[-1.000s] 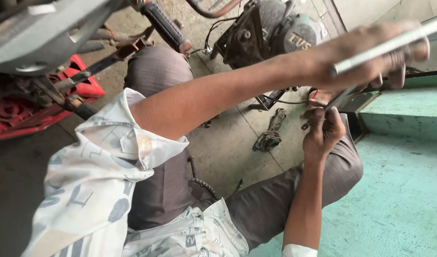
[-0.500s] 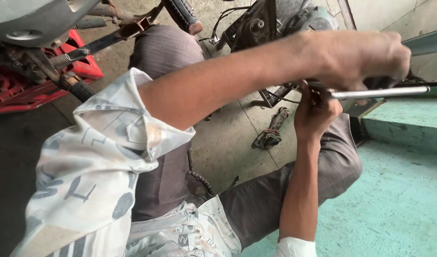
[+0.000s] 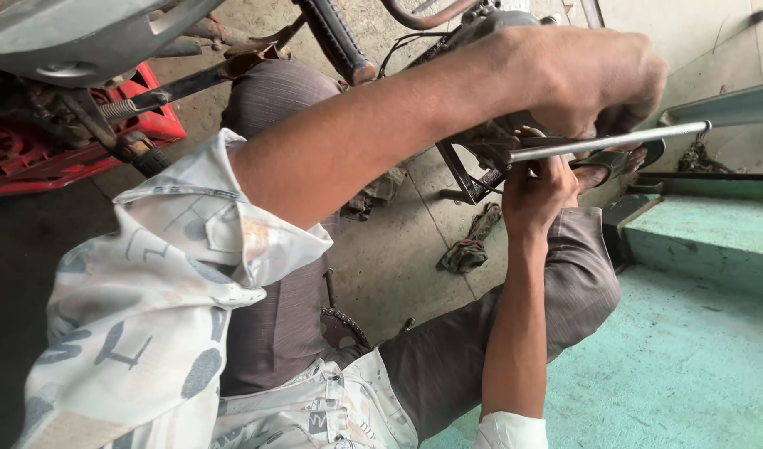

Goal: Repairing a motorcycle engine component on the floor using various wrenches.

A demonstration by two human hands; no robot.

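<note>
A: Head view: which hand is lying nearer the long, thin, silver metal rod [image 3: 606, 142]?

B: Both are touching it. The left hand [image 3: 602, 79] is curling closed over its middle in the upper right of the frame; the right hand [image 3: 538, 189] is closing round its left end from below.

A: Its axis?

B: It is running nearly level, rising slightly rightward, with 1 end poking free past the left hand.

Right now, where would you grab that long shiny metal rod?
Grab the metal rod on its bare outer stretch, coming from above. It lies nearly level, and its inner end is crowded by the left hand and right hand against the machine.
</note>
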